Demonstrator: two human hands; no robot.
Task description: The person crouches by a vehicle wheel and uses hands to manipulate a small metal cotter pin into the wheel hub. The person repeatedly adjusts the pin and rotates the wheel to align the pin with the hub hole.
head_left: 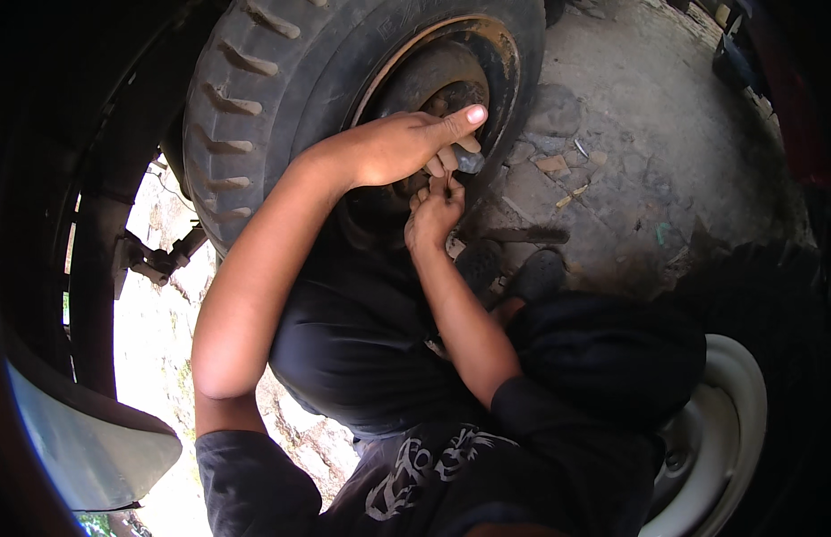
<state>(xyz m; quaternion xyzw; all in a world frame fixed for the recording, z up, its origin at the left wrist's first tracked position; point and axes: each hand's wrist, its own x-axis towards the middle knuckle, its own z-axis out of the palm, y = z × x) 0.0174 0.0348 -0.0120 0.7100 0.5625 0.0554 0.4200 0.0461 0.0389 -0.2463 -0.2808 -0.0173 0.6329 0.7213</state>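
A large black tyre (254, 107) with deep tread blocks stands ahead of me on a worn, rusty wheel rim (496, 36). At the wheel's centre is a dark hub (442, 76), with a grey rounded metal part (470, 162) on its near side. My left hand (402, 148) reaches over the hub, thumb stretched out and fingers bent down beside the grey part. Just below, my right hand (436, 213) is closed, its fingertips meeting the left fingers. Whatever is pinched there is too small and covered to make out.
Rough concrete floor (630, 134) with broken stone pieces lies right of the wheel. Dark clogs (536, 273) are on my feet near a flat dark bar (523, 234). Behind my right side is a pale wheel rim (733, 403). Dark vehicle bodywork (98, 268) borders the left.
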